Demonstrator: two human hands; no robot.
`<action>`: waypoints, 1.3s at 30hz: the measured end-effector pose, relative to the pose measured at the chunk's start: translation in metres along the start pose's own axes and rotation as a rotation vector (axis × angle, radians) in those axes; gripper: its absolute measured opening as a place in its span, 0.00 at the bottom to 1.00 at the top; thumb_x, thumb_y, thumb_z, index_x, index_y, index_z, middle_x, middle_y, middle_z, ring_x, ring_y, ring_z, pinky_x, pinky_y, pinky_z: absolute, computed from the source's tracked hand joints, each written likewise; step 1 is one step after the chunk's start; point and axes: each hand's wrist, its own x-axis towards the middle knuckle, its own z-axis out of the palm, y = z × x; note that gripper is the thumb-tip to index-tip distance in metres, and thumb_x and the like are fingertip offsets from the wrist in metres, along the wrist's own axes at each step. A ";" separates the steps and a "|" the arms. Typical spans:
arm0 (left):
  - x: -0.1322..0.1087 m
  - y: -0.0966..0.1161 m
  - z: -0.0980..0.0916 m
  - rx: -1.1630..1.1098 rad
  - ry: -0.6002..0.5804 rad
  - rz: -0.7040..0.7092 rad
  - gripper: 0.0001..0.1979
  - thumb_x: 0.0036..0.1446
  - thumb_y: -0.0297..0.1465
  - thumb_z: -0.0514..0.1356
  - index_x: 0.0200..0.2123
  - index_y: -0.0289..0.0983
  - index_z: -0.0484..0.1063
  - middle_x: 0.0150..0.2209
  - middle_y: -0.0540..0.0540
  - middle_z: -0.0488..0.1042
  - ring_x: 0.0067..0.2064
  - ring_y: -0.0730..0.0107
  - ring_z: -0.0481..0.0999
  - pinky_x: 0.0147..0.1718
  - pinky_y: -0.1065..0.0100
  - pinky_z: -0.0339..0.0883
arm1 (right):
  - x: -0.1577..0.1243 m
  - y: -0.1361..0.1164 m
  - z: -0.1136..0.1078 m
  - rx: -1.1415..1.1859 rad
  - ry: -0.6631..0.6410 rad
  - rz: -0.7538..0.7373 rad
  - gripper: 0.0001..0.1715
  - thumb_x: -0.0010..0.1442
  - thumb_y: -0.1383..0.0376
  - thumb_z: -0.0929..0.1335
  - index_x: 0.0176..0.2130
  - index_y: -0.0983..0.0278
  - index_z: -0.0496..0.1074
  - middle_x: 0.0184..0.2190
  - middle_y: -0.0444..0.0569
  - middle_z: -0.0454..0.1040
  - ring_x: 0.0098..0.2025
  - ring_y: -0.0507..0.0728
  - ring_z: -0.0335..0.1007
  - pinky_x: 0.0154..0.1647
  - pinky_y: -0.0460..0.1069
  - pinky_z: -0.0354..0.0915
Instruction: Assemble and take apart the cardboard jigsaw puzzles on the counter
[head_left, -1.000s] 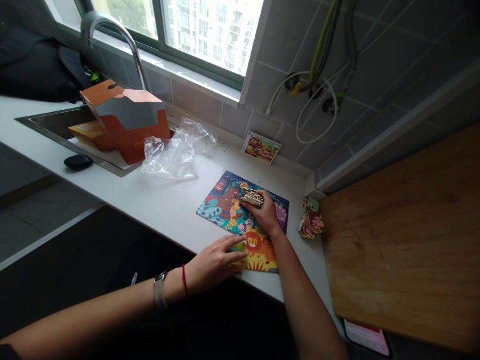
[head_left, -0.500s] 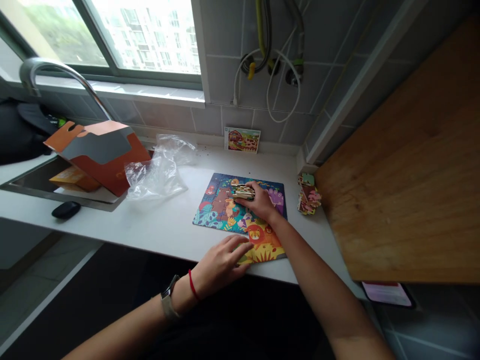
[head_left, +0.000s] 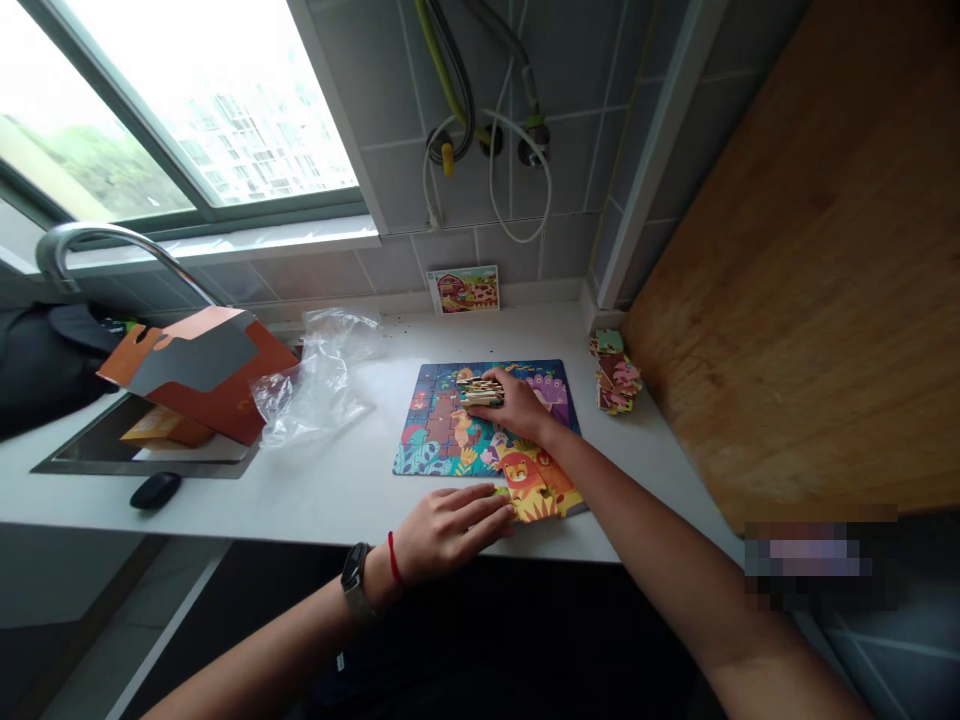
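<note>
A colourful animal jigsaw puzzle (head_left: pixel 435 425) lies partly joined on the white counter. Over its middle, my right hand (head_left: pixel 523 408) grips a stack of puzzle pieces (head_left: pixel 482 391) edge-on between thumb and fingers. Below it, near the counter's front edge, is a yellow lion section (head_left: pixel 534 483), overlapping the jigsaw's lower right and partly hidden by my right forearm. My left hand (head_left: pixel 448 530) reaches in from the left, palm down with fingers stretched out, its fingertips on the yellow section's left edge.
Another pile of puzzle pieces (head_left: pixel 616 372) stands by the wooden panel (head_left: pixel 795 290) at right. A picture card (head_left: pixel 465 290) leans on the back wall. Leftward are a crumpled clear plastic bag (head_left: pixel 319 385), an orange box (head_left: pixel 217 375) over the sink, and a black mouse (head_left: pixel 155 490).
The view has tilted and shifted. My left hand's fingers now lie flatter and straighter at the yellow section. My right hand still holds the stack over the jigsaw.
</note>
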 end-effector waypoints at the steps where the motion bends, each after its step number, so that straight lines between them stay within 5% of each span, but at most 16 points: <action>1: 0.002 -0.002 -0.001 -0.006 -0.017 -0.003 0.15 0.68 0.27 0.60 0.56 0.31 0.70 0.46 0.38 0.82 0.50 0.56 0.82 0.42 0.63 0.82 | 0.000 0.001 0.000 0.001 0.000 -0.002 0.29 0.49 0.57 0.80 0.47 0.59 0.71 0.43 0.48 0.80 0.42 0.60 0.78 0.44 0.51 0.68; 10: 0.005 -0.019 0.010 -0.117 0.006 -0.057 0.13 0.69 0.34 0.61 0.52 0.34 0.71 0.41 0.42 0.83 0.41 0.64 0.84 0.38 0.69 0.80 | 0.000 0.003 0.001 0.001 -0.008 -0.005 0.29 0.50 0.55 0.79 0.47 0.59 0.70 0.42 0.48 0.80 0.42 0.60 0.77 0.44 0.52 0.68; 18: -0.005 -0.018 0.012 -0.116 -0.103 -0.152 0.12 0.72 0.25 0.52 0.50 0.37 0.74 0.46 0.39 0.81 0.45 0.64 0.80 0.42 0.63 0.77 | 0.001 0.002 0.001 -0.003 -0.012 0.008 0.30 0.49 0.56 0.80 0.48 0.59 0.70 0.43 0.48 0.80 0.43 0.61 0.78 0.44 0.52 0.69; 29: 0.003 -0.016 0.008 0.024 -0.205 -0.019 0.14 0.70 0.24 0.53 0.51 0.40 0.76 0.55 0.42 0.77 0.48 0.59 0.73 0.40 0.61 0.70 | 0.000 -0.001 0.000 -0.001 -0.011 0.014 0.30 0.50 0.56 0.79 0.48 0.59 0.70 0.42 0.48 0.80 0.42 0.60 0.78 0.44 0.52 0.69; 39: 0.015 -0.026 -0.002 0.081 -0.120 0.057 0.13 0.70 0.24 0.54 0.53 0.39 0.75 0.55 0.44 0.78 0.58 0.57 0.71 0.55 0.54 0.65 | 0.001 -0.001 0.000 0.149 0.086 0.026 0.30 0.48 0.53 0.79 0.45 0.60 0.70 0.40 0.47 0.79 0.41 0.59 0.77 0.44 0.52 0.69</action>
